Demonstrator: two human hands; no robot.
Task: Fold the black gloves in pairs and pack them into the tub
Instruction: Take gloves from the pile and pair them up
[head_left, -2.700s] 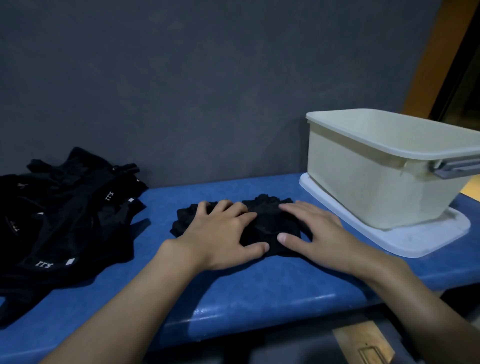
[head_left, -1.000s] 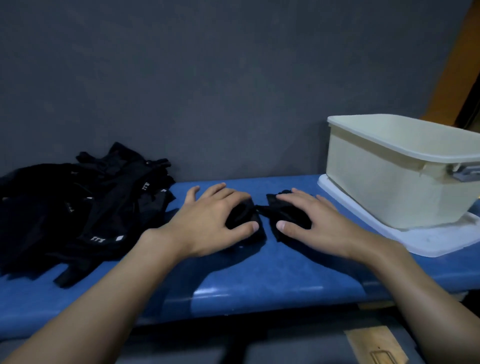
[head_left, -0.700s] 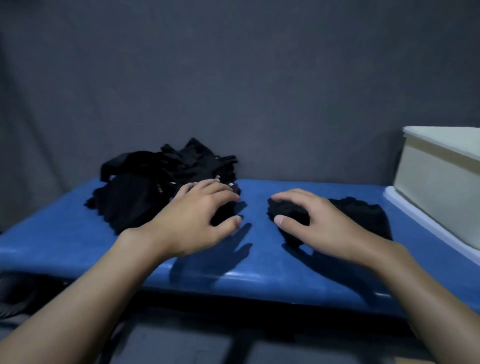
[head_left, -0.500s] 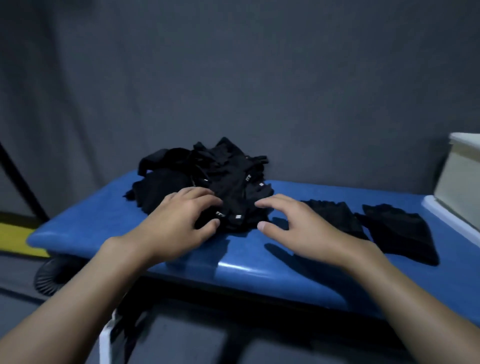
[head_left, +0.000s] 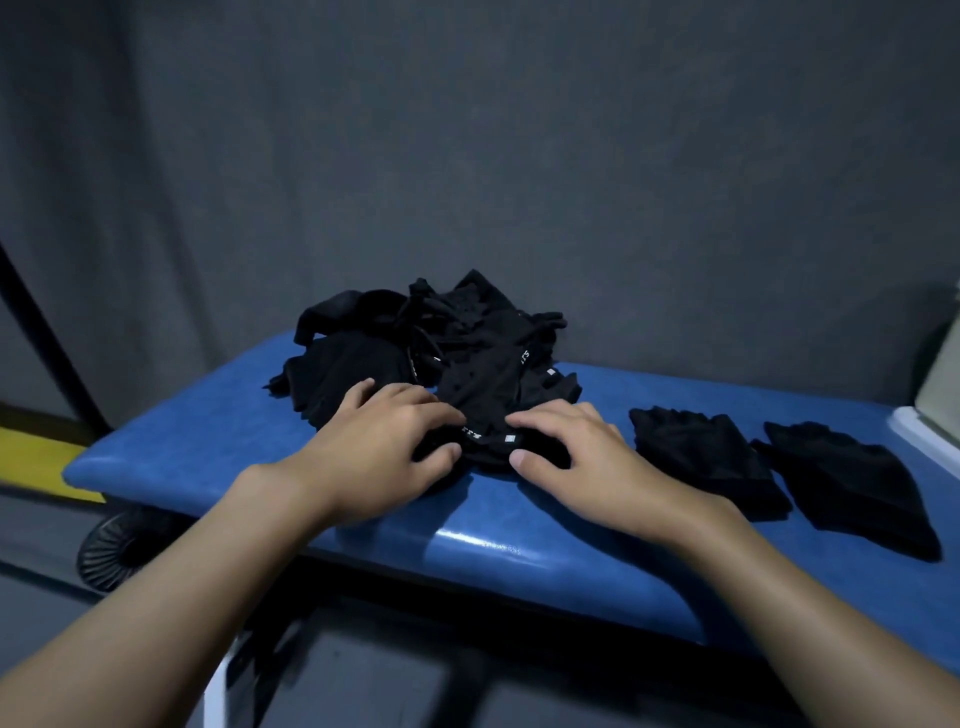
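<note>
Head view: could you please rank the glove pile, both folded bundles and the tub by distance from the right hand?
1. Glove pile, under right hand.
2. Nearer folded bundle, just right.
3. Farther folded bundle, beyond it.
4. Tub, far right edge.

Hands: two, left hand (head_left: 379, 447) and right hand (head_left: 576, 457). Loose glove pile (head_left: 447, 353): one; its glove count cannot be told. Folded bundles: two, left bundle (head_left: 696, 457) and right bundle (head_left: 852, 483). Tabletop (head_left: 208, 457): one. Tub (head_left: 943, 379): one.
</note>
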